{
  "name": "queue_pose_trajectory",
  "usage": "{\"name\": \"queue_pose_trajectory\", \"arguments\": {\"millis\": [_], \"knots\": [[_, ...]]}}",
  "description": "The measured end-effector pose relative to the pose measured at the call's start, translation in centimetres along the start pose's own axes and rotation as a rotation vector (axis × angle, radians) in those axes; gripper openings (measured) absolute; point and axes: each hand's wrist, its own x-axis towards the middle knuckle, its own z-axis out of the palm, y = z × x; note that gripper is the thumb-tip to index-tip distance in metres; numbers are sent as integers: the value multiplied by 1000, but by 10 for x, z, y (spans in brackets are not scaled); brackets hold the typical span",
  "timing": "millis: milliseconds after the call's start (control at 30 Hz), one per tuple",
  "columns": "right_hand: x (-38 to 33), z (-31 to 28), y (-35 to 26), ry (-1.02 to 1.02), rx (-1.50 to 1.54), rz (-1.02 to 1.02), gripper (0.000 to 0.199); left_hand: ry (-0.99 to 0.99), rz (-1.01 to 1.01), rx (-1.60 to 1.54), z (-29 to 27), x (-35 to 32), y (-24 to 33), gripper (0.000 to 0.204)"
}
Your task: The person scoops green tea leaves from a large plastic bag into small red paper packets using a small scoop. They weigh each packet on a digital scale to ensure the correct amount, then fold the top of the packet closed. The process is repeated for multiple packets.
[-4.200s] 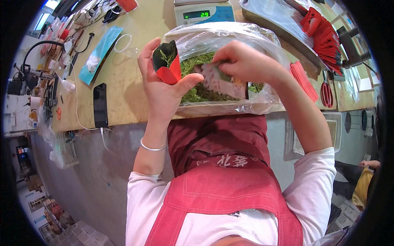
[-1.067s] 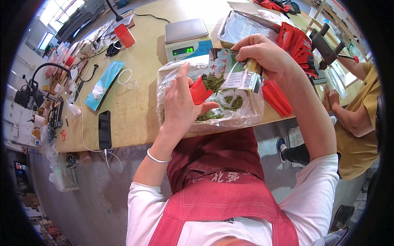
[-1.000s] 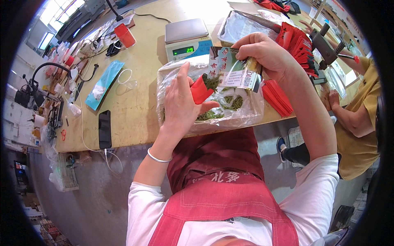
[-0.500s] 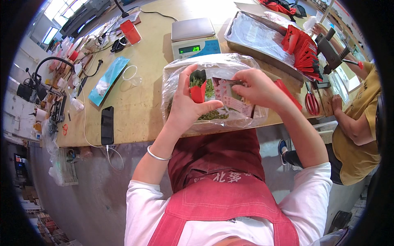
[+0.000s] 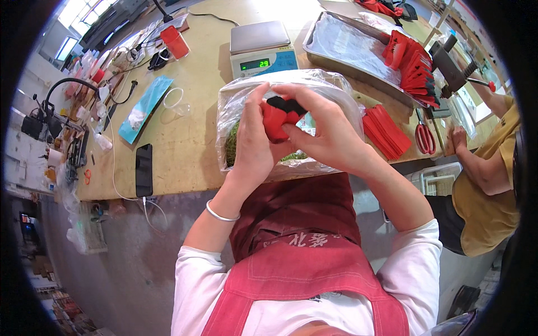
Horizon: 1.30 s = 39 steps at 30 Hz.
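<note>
My left hand point(image 5: 253, 134) is closed round a small red pouch point(image 5: 274, 120) with a black inner side at its mouth. The fingers and thumb of my right hand point(image 5: 328, 126) grip the same pouch from the other side. Both hands are above a box lined with clear plastic point(image 5: 350, 112). Green dried leaves, like tea leaves point(image 5: 231, 150), lie in the box, partly hidden by my hands. Just beyond it stands a digital scale point(image 5: 260, 42) with a bare metal pan.
A stack of flat red pouches point(image 5: 386, 131) and red-handled scissors point(image 5: 425, 139) lie right of the box. Behind are a metal tray point(image 5: 347, 42) with many red pouches point(image 5: 412, 67) and a press-like machine point(image 5: 448, 64). A phone point(image 5: 144, 171) lies left. A co-worker point(image 5: 487, 173) is at right.
My right hand has left the printed card in the box and come to the pouch in my left hand. The card no longer shows, and the pouch's mouth is drawn together more.
</note>
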Motion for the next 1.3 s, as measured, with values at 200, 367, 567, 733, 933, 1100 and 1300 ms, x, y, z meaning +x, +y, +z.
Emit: {"name": "queue_pose_trajectory", "arguments": {"millis": [200, 367, 567, 733, 933, 1100, 1300], "knots": [[0, 0, 3, 44, 42, -71, 76, -159, -95, 66, -24, 9, 17, 79], [-7, 10, 3, 133, 56, -67, 90, -7, -5, 159, -21, 4, 21, 76], [-23, 38, 1, 285, -31, -34, 82, 89, -116, 21, -10, -2, 11, 62], [-31, 42, -6, 303, -122, 50, 77, 96, 51, 260, -11, -4, 21, 48], [-39, 45, -6, 434, -100, 8, 79, 104, 144, 380, -5, -8, 27, 42], [-44, 38, -6, 486, -84, 9, 83, 104, 92, 364, 8, -8, 43, 42], [-40, 34, 2, 509, -16, -9, 85, 85, 67, 352, 18, -6, 48, 42]]}}
